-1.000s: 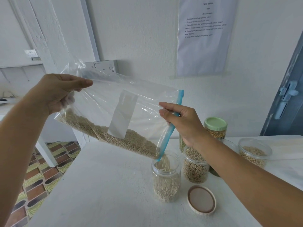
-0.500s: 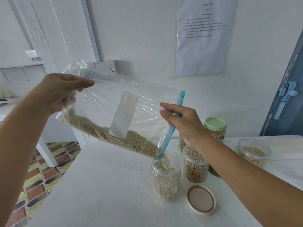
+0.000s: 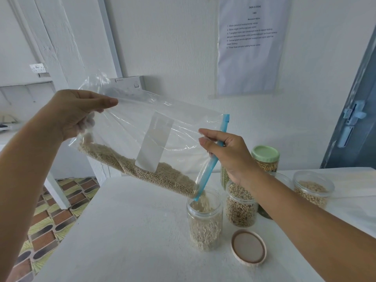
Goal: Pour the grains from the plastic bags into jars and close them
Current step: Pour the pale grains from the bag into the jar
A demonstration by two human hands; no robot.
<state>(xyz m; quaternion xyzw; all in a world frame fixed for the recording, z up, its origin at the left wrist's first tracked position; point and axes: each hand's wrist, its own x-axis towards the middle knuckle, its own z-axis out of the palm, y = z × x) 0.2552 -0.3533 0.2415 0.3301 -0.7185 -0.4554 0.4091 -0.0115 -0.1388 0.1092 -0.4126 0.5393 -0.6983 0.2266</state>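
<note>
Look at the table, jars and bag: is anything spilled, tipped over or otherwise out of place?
Nothing stands out. The bag is tilted on purpose, its low corner over the open jar, and grains fall inside. No grains show on the table. The loose lid lies beside that jar, waiting.

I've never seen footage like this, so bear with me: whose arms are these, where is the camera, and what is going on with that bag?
No machine here: a person wears a camera on the head, looking down at their own arms. The left hand lifts the closed end of a clear plastic bag; the right hand grips its blue zip edge. Grains slide from the bag's low corner into an open jar on the white table. A loose lid lies beside it, with other grain jars behind.
</note>
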